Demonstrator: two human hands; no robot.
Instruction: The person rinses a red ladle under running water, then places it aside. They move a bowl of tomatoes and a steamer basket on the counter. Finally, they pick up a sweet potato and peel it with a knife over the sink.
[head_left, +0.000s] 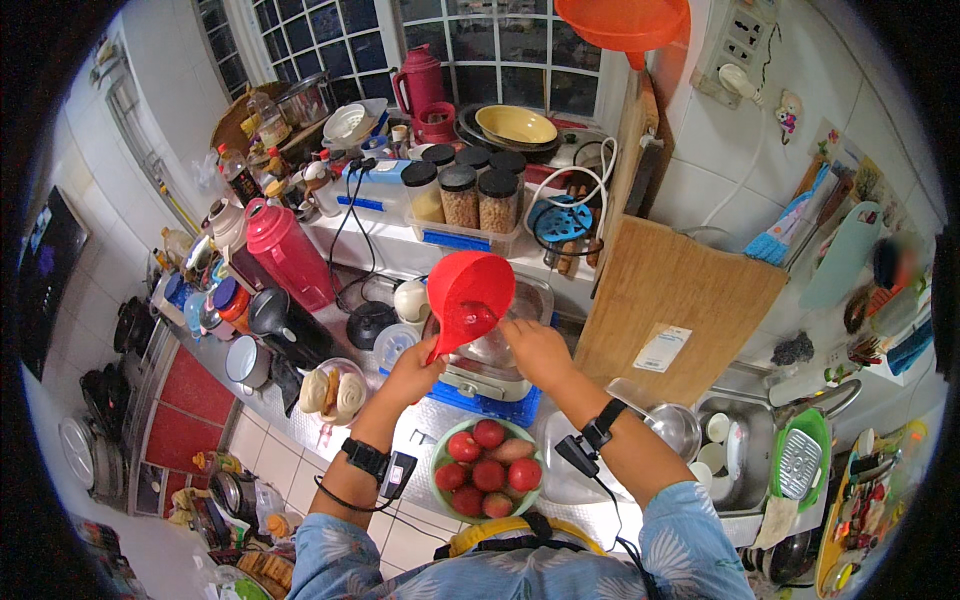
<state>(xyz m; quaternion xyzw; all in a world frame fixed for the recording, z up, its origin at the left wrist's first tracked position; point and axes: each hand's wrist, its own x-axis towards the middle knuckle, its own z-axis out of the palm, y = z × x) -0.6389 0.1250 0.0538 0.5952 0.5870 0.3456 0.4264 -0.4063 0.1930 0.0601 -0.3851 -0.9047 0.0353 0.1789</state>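
My left hand (411, 373) grips the handle of a red plastic water ladle (471, 296). The ladle is tilted over an electric cooking pot (491, 386) that stands on a blue base. My right hand (538, 352) is at the right side of the pot, close to its glass lid (487, 346); its fingertips are partly hidden, and I cannot tell whether they grip the lid. Nearer to me, a pale green bowl (487, 514) holds several red fruits or vegetables. To the left, a container (358, 369) holds steamed buns (319, 390).
A large wooden cutting board (679, 300) leans at the right, beside the metal sink (754, 472) with dishes. Red thermos flasks (289, 251), a black kettle (289, 322) and a white enamel mug (247, 361) stand left. Lidded jars (459, 199) line the shelf behind, with black cables hanging down.
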